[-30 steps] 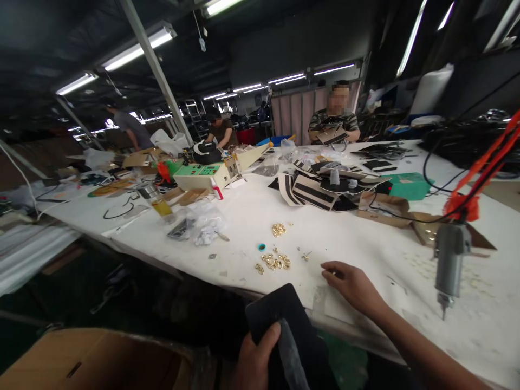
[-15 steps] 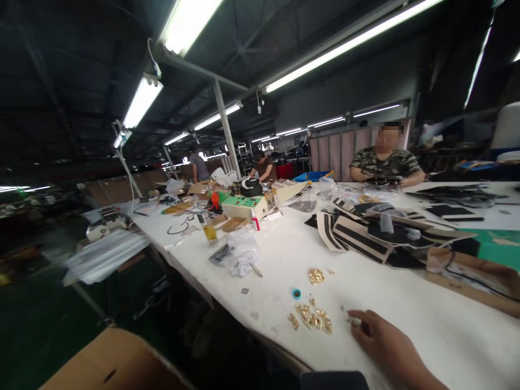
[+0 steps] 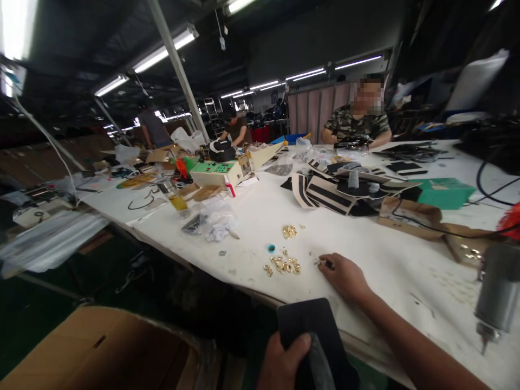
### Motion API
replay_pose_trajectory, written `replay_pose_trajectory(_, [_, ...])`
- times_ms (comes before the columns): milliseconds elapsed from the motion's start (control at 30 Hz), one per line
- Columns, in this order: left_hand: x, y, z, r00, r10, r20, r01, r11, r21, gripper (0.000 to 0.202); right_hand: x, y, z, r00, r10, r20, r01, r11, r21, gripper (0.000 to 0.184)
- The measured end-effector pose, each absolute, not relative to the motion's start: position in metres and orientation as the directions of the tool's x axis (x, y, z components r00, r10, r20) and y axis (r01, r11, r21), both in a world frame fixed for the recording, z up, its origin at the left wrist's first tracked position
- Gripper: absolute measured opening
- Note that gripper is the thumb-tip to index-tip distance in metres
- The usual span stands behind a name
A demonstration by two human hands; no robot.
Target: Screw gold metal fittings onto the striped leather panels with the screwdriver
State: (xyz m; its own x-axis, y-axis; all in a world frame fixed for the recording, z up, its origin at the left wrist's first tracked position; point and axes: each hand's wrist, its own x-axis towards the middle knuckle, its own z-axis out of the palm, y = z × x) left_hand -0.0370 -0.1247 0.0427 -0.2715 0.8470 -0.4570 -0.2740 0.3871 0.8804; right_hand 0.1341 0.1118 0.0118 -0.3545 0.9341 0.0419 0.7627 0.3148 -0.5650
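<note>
The left hand (image 3: 281, 358) grips a black panel (image 3: 306, 315) near the edge of the white table (image 3: 254, 216). The right hand (image 3: 344, 275) bends its fingers; I cannot tell whether they pinch anything. Work seems unfinished: gold pieces (image 3: 290, 232) lie loose, none visible on the panel.

A black panel (image 3: 313, 318) (flat, round-cornered) lies tilted in the left hand (image 3: 283, 360).

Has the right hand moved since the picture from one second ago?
Yes: the right hand has shifted a little leftward, closer to the small blue ring.
</note>
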Motion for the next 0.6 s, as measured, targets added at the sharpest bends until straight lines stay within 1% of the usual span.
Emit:
replay_pose_trajectory(67, [-0.0373,-0.1230,0.0467,-0.223,0.863,-0.453,-0.281,0.388,0.878,0.070,0.1342,0.1124,0.0126,-0.347,0.938,0.029,0.772,0.303,-0.558,0.032])
replay_pose_trajectory(167, [-0.0380,-0.1223,0.0504,-0.200,0.879,-0.433,-0.276,0.373,0.886,0.070,0.1330,0.1121,0.0163,-0.360,0.933,0.023,0.768,0.310,-0.561,0.026])
replay_pose_trajectory(333, [-0.0388,-0.1220,0.0464,-0.204,0.894,-0.399,-0.279,0.337,0.899,0.073,0.1318,0.1128,0.0178,-0.369,0.929,0.021,0.757,0.314,-0.573,0.024])
replay_pose_trajectory(600, [-0.0381,-0.1243,0.0465,-0.209,0.890,-0.405,-0.321,0.328,0.888,0.077,0.1347,0.1097,0.0127,-0.328,0.944,0.017,0.751,0.272,-0.601,0.021])
